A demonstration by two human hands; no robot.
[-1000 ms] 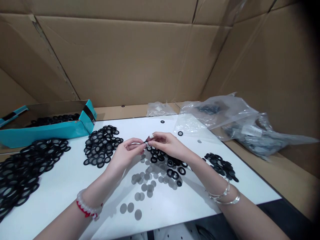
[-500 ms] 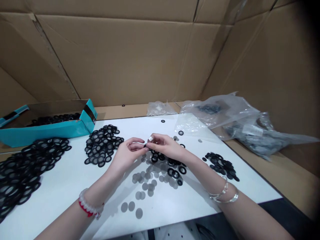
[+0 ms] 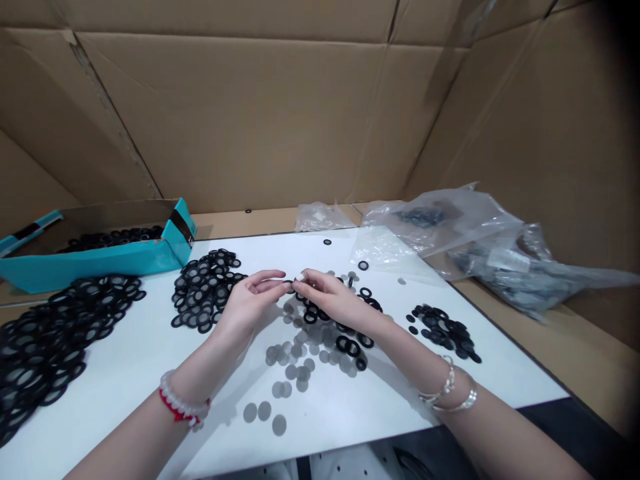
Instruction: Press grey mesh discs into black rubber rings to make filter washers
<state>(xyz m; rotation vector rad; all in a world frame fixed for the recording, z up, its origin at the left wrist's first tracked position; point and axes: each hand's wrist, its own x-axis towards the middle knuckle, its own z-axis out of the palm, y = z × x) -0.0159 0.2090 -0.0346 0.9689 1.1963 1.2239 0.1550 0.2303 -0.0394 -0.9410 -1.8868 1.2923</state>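
The fingertips of the left hand [image 3: 246, 303] and right hand [image 3: 324, 299] close narrowly on a small black rubber washer [image 3: 289, 287], the left fingers straighter than before. Grey mesh discs [image 3: 295, 353] lie scattered below on the white table [image 3: 380, 400].
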